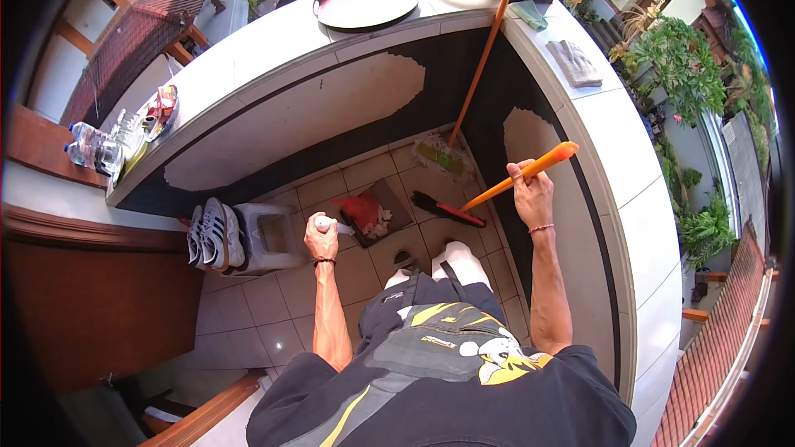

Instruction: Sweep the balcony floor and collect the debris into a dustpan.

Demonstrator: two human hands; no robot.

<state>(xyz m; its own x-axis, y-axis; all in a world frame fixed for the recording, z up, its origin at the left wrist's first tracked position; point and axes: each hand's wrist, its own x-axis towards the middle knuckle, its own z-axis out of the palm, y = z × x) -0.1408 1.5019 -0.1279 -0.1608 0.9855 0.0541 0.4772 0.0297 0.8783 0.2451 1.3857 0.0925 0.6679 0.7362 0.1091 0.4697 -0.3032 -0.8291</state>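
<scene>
My right hand (531, 195) grips the orange handle of a broom (497, 189); its dark bristles and red head rest on the tiled floor near the right wall. In my left hand (322, 237) is the white handle (323, 223) of a dustpan (397, 205), which lies on the floor in front of my feet. The dustpan holds a crumpled red plastic piece (362, 208) and some pale crumpled scraps (377, 225).
A mop (475, 81) leans in the far corner. Sneakers (214, 233) sit beside a plastic stool (270, 239) at left. The tiled ledge (267, 68) bears a round tray (367, 1), cloths (574, 63) and plastic bottles (93, 148). A brown door (99, 310) stands at left.
</scene>
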